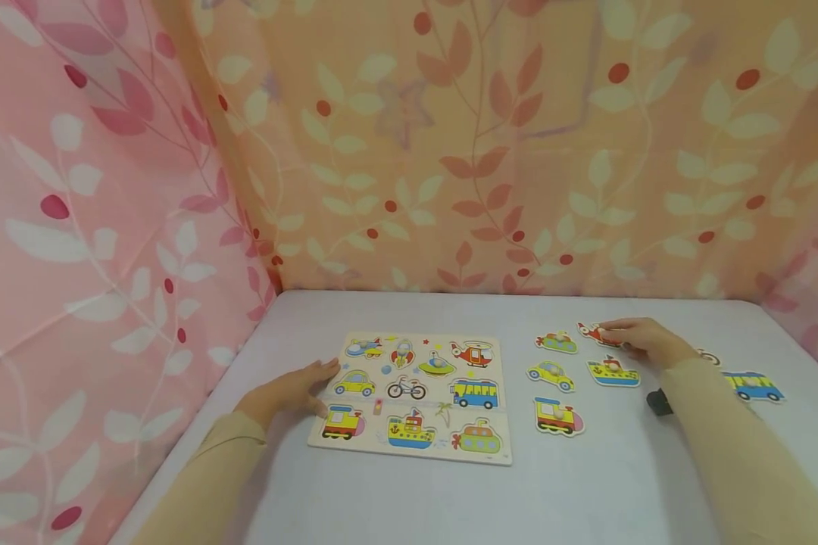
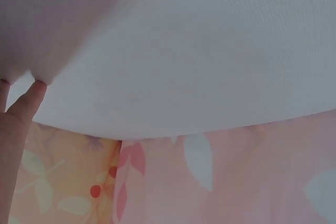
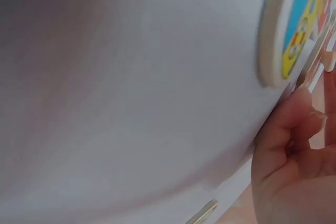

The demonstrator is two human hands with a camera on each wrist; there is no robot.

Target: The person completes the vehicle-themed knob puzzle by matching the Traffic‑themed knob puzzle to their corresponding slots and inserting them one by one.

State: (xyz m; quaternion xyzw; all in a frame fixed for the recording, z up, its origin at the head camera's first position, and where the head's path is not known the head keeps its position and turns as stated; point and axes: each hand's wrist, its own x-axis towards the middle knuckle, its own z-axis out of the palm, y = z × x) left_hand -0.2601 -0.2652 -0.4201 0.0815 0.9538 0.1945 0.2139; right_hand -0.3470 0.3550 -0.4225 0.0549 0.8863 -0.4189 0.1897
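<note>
A wooden peg puzzle board (image 1: pixel 443 401) with printed vehicles lies on the table. Knobbed plane (image 1: pixel 363 348), rocket (image 1: pixel 403 354) and flying saucer (image 1: pixel 436 366) pieces sit in its top row. My left hand (image 1: pixel 293 390) rests at the board's left edge, fingers spread; two of its fingers (image 2: pixel 26 103) show in the left wrist view. Right of the board, my right hand (image 1: pixel 644 341) pinches the red helicopter piece (image 1: pixel 589 331), partly hidden beneath the fingers. The right wrist view has bent fingers (image 3: pixel 294 111) by a knob (image 3: pixel 329 61). Close by lies the ship piece (image 1: pixel 613 372).
Loose submarine (image 1: pixel 557 343), car (image 1: pixel 551 375) and train (image 1: pixel 559 417) pieces line up right of the board. Beyond my right forearm are the bus (image 1: pixel 757 387) and the partly covered bicycle (image 1: pixel 709 356). Patterned curtains (image 1: pixel 450 151) stand behind the white table (image 1: pixel 409 507).
</note>
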